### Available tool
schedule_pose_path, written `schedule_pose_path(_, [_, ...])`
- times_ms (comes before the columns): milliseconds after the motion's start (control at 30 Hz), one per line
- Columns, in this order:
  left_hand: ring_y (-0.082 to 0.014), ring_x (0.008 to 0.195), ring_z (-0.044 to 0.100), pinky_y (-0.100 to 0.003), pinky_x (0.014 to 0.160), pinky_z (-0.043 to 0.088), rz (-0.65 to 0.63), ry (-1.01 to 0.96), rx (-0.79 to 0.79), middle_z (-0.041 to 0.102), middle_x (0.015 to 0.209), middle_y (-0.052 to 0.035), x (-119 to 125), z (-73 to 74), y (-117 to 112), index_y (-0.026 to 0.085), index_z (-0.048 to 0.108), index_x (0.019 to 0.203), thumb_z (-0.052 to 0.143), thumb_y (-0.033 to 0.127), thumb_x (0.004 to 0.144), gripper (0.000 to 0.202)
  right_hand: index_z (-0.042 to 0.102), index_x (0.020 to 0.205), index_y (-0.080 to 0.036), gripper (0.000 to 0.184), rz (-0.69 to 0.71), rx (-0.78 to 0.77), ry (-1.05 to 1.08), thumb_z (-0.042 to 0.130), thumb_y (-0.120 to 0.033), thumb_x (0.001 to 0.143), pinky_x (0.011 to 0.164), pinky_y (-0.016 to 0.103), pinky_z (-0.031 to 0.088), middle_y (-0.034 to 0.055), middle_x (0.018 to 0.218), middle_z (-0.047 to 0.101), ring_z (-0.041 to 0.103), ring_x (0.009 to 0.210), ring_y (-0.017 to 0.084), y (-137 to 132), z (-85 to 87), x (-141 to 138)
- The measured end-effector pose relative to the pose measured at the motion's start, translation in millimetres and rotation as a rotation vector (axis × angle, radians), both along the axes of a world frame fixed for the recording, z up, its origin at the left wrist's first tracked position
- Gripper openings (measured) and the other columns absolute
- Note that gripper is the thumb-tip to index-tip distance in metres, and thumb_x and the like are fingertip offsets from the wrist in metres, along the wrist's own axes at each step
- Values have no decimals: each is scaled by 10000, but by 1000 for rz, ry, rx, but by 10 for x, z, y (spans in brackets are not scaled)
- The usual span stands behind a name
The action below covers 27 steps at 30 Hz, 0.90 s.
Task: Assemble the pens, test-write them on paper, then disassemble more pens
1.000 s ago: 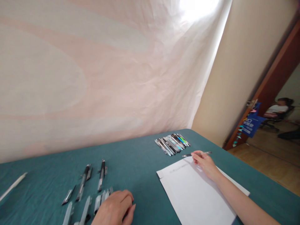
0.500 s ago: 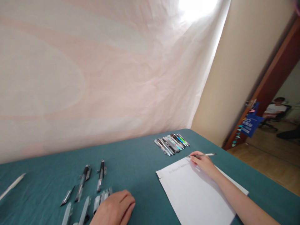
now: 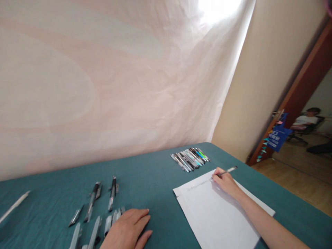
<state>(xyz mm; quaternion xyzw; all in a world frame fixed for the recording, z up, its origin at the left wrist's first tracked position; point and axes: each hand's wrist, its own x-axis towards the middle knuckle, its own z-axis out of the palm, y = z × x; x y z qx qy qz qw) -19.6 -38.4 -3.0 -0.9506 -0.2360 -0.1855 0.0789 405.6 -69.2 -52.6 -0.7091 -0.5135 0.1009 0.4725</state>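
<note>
My right hand is closed around a pen, its tip down at the upper part of a white sheet of paper. A line of small dark writing runs along the top of the sheet, ending near the pen tip. My left hand lies on the green tablecloth with its fingers stretched out and a little apart, holding nothing. Beside it, partly covered, are several clear pen caps or barrels. Farther off lie two dark-gripped pens.
A row of many pens lies beyond the paper. A white stick-like item is at far left, and a short pen part nearer. Pale cloth hangs behind the table. Through the doorway at right a person sits on a chair.
My right hand has shifted slightly, and the pen now tilts up more steeply with its tip a bit lower on the paper. My left hand's fingers have spread from a curled pose.
</note>
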Motion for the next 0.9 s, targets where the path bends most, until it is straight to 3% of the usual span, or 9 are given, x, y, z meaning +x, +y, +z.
schedule_pose_path(533, [-177, 858, 623, -295, 754, 519, -12, 35, 79, 648, 1019, -5, 3, 25, -12, 249, 607, 998, 454, 346, 808, 262, 484, 544, -197, 122, -27, -32, -82, 464, -234, 659, 498, 224, 325, -48, 489, 466, 443, 498, 109, 5, -3, 10])
schedule_pose_path(900, [-180, 878, 616, -304, 762, 518, -20, 25, 51, 636, 1043, -1, -15, -58, 26, 258, 588, 1023, 451, 341, 808, 267, 481, 569, -195, 119, -35, -38, -107, 458, -238, 678, 515, 231, 331, -47, 511, 477, 453, 516, 113, 17, -8, 18])
